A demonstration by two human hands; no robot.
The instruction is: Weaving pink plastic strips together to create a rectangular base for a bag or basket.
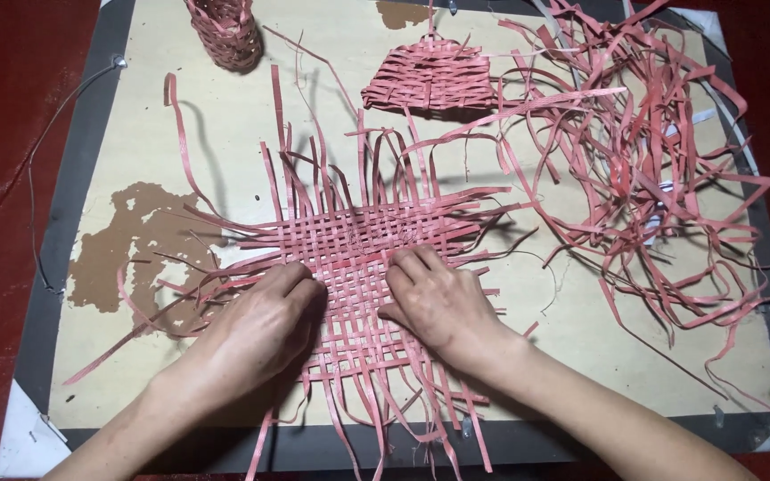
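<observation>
A flat woven mat of pink strips (367,240) lies in the middle of a pale board (225,134), with loose strip ends fanning out on all sides. My left hand (260,334) rests palm down on the mat's left part, fingers curled onto the weave. My right hand (438,298) presses on the mat's lower right part, its fingertips pointing left toward the left hand. Both hands touch the strips; whether either pinches a single strip is hidden by the fingers.
A tangled heap of loose pink strips (652,151) fills the right side. A half-finished woven piece (430,78) lies at the top middle and a small woven basket (225,34) at the top left. A thin wire (46,178) runs along the board's dark left border.
</observation>
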